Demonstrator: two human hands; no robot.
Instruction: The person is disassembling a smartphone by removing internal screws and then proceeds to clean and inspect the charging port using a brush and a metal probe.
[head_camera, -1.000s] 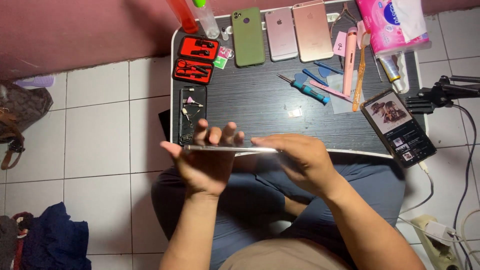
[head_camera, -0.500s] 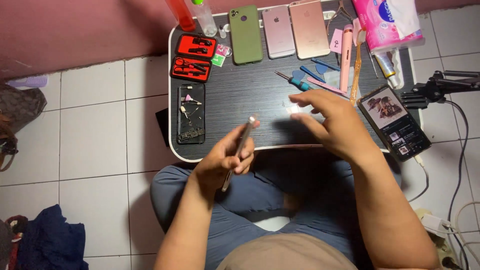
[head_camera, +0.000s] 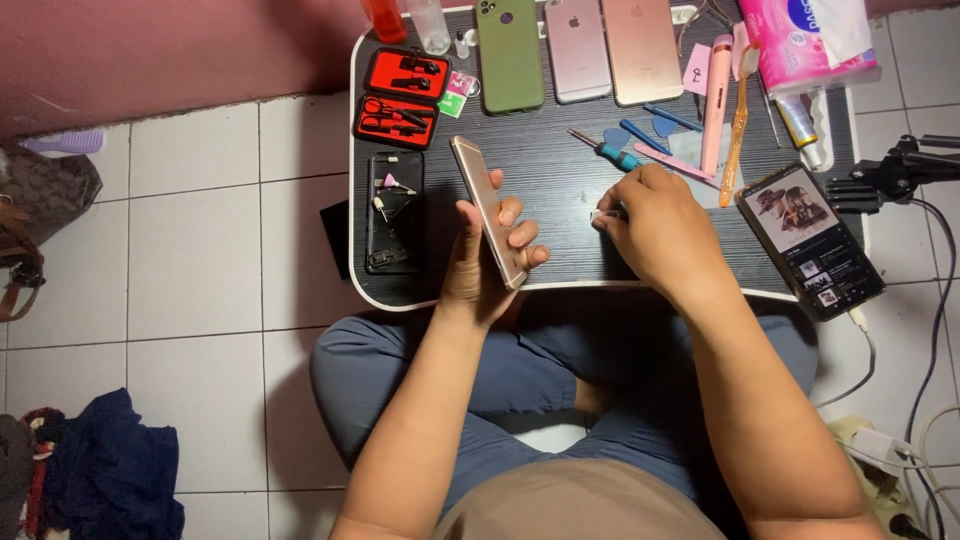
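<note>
Seen from above, the left hand (head_camera: 480, 265) holds a gold phone (head_camera: 488, 212) on edge over the front of the dark bench (head_camera: 560, 180), fingers (head_camera: 520, 235) curled closed around it. The right hand (head_camera: 655, 225) pinches a tiny white part (head_camera: 603, 215) on the bench just beside the phone. Done well, this likely needs a steady phone and a light, precise pinch.

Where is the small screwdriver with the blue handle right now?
In the head view, the small blue-handled screwdriver lies on the dark lap table, just beyond the right hand and below the pink phone.
</note>
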